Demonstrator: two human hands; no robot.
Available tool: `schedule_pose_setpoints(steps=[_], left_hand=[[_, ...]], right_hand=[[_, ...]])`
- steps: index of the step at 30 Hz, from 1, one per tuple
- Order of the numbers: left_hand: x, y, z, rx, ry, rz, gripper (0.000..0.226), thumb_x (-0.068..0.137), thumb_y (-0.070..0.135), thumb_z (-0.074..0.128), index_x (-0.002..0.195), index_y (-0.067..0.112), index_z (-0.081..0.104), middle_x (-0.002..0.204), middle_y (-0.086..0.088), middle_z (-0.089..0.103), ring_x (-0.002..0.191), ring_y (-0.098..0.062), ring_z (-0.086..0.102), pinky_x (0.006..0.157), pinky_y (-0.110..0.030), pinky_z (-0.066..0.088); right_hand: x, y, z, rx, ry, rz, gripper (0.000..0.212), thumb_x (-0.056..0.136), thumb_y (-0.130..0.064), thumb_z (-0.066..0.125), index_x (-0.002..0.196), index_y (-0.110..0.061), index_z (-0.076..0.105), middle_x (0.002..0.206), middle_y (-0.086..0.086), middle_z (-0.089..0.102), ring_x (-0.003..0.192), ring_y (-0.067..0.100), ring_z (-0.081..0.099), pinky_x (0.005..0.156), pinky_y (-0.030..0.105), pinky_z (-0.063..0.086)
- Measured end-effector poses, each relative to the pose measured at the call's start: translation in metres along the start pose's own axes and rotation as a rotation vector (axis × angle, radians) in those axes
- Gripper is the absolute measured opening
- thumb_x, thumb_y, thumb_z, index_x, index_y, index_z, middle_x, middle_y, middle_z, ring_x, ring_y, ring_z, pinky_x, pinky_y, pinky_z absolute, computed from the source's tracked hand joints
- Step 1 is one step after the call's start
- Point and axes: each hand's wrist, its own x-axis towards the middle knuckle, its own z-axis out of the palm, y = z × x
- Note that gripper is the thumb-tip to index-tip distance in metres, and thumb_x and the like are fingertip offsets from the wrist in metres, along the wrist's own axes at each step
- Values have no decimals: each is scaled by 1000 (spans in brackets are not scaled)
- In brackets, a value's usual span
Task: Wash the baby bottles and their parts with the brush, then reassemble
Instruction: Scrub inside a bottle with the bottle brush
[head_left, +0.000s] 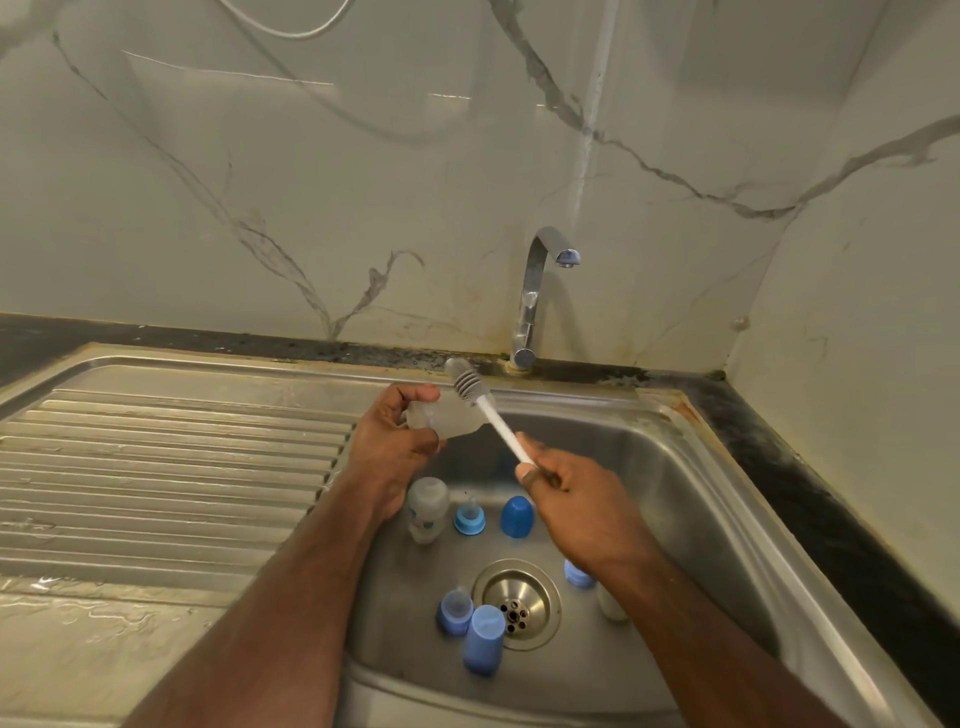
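A clear baby bottle (441, 418) lies on its side in the air above the back left corner of the sink basin (691, 467), held by the left hand (395, 441) with its fingers curled round the bottle's body. The right hand (571, 499) pinches the lower end of the white handle of a bottle brush (488, 410), thumb on top and fingers wrapped beneath. The brush slants up and to the left, its grey ribbed head (464, 378) just above and behind the held bottle; whether the two touch cannot be told.

Down in the basin, a second clear bottle (427, 509) stands near the left wall, with a blue teat ring (469, 517) and a darker blue cap (517, 515) beside it. Nearer the front, another blue teat ring (455, 610) and a light blue cap (484, 639) sit just left of the drain (517, 603). On the drain's right, partly hidden by the right forearm, are a blue piece (577, 574) and a pale bottle (612, 605).

The chrome tap (537, 291) rises behind the basin against a marbled wall (311, 182). A ribbed draining board (171, 467) stretches off to the left.
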Motion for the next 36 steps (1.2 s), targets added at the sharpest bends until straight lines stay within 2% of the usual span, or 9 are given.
schedule_pose_setpoints(steps=[2,4,8,13,17,24,28,31,36], left_hand=[[-3,4,2,-74,-23,-29,55,77,-28,58,100,21,65,128,-2,59,119,-31,61,92,-53,59],[-6,6,3,-82,-41,-40,55,78,-29,58,101,20,64,127,2,57,120,-31,59,92,-52,59],[-7,6,4,-49,-52,-35,56,78,-28,58,105,21,63,129,2,54,120,-31,58,93,-49,60],[-9,9,4,-214,-51,-52,37,86,-15,66,108,13,57,122,-9,64,107,-28,69,83,-41,63],[-8,8,3,-170,-38,-32,46,81,-20,67,111,14,58,124,-5,65,108,-21,67,76,-37,63],[-4,9,1,-194,-2,-6,50,78,-22,67,111,14,58,122,-4,68,113,-23,66,80,-41,62],[-6,10,-2,-250,-33,-46,36,86,-13,66,111,12,62,125,-6,64,115,-28,63,90,-51,60],[-5,10,-2,-355,-41,-122,30,90,-5,66,115,11,65,128,-11,63,116,-35,63,91,-49,59],[-8,14,9,-339,-38,-204,46,84,-15,70,121,11,59,131,-17,56,111,-35,65,78,-37,64]], right_hand=[[-1,0,7,4,-23,4,43,104,-41,47,147,-44,43,112,-11,70,96,10,66,81,23,50],[5,5,6,-44,-10,30,43,104,-42,46,147,-43,44,112,-10,69,92,9,65,83,26,51],[11,14,-2,-79,18,93,44,105,-39,45,149,-37,44,114,-8,68,84,6,62,79,24,51],[-2,0,9,-31,-51,-15,44,104,-41,46,148,-42,42,125,-12,67,105,10,65,75,13,46],[10,10,1,-70,18,74,43,105,-39,45,148,-39,44,113,-8,68,86,8,63,77,24,52],[8,8,2,-69,17,40,43,105,-40,45,148,-37,45,104,-10,66,81,7,62,71,19,50],[11,10,-5,-74,53,87,45,106,-39,42,151,-33,41,103,-7,64,78,6,58,63,13,43],[5,4,1,-62,39,37,46,106,-39,44,151,-35,40,113,-6,67,81,8,59,72,19,47],[11,7,-1,-82,32,63,46,106,-38,44,152,-36,38,125,-2,66,86,8,56,80,24,47]])
